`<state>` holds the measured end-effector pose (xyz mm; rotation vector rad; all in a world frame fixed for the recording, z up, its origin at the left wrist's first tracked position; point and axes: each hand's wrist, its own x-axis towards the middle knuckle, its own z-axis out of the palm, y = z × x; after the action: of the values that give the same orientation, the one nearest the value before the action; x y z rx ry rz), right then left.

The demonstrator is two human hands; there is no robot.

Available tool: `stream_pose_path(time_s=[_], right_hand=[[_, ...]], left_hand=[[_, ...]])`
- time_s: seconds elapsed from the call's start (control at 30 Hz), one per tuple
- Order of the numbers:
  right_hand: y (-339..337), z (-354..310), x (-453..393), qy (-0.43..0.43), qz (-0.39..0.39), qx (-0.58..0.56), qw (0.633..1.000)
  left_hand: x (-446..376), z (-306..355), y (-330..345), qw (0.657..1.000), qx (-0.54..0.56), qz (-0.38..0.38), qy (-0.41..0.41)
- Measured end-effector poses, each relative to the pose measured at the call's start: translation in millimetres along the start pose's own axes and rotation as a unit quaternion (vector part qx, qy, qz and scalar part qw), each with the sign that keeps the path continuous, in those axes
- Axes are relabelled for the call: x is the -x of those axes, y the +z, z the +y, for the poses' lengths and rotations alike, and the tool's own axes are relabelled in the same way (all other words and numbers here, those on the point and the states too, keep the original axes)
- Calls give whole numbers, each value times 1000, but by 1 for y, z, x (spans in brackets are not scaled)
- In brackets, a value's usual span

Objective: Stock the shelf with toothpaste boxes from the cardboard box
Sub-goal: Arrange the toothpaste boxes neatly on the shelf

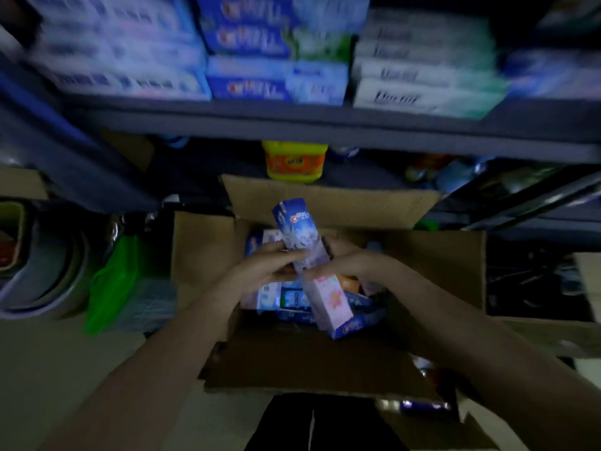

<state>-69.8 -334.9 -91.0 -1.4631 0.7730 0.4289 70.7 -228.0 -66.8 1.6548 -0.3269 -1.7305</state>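
Dim stockroom, view blurred. I log a grey shelf [325, 125] across the top, carrying flat stacks of toothpaste cartons [276, 60] in blue, white and green. Below it, on a lower level: one yellow jug [294, 161]. Left, on the floor: a green bag [110, 284] and a round basin [42, 271].

Centre: one open cardboard box [422, 262], flaps out, with mixed toothpaste boxes [286, 301] lying loose inside.

Above the opening I hold one blue toothpaste box [299, 229], tilted, top end toward the shelf. My left hand [260, 268] pinches its lower part. My right hand [344, 262] curls round the same end from the other side. A pink box [331, 297] slants just beneath them; I cannot tell whether either hand holds it.
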Motion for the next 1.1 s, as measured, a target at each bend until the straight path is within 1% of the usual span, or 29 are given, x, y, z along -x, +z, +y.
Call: stream_pose_path(time_s=[0.03,0.13,0.23,0.37,0.47,0.57,0.7,0.8,0.93,1.0,1.1], right_hand=[[-2,-19,17,-23,3,-4,1000],[-17,-74,65,-90,66,-35,993],[-31,-128,107,-120,116,-45,985],[-44,-187,161,-154,141,-27,978],[-51,-217,194,-184,159,3,970],[-58,-238,220,-208,174,37,962],[-62,-258,244,-196,152,74,966],[-59,-275,255,-207,136,86,965],[-54,-300,263,-227,190,151,943],[-51,-306,262,-232,196,141,942],[-51,-306,256,-244,181,76,950]], left_hand=[[13,15,1,1000,-5,-4,23],[59,65,-1,996,-29,-18,84],[107,116,-7,988,-44,-33,143],[158,171,-5,970,-104,-48,215],[188,199,0,958,-112,-43,262],[215,224,6,942,-124,-36,308],[245,251,11,929,-130,-48,344],[260,267,15,921,-137,-44,362],[269,282,22,912,-130,-26,389],[268,287,28,910,-107,-15,401],[264,291,33,909,-66,4,412]])
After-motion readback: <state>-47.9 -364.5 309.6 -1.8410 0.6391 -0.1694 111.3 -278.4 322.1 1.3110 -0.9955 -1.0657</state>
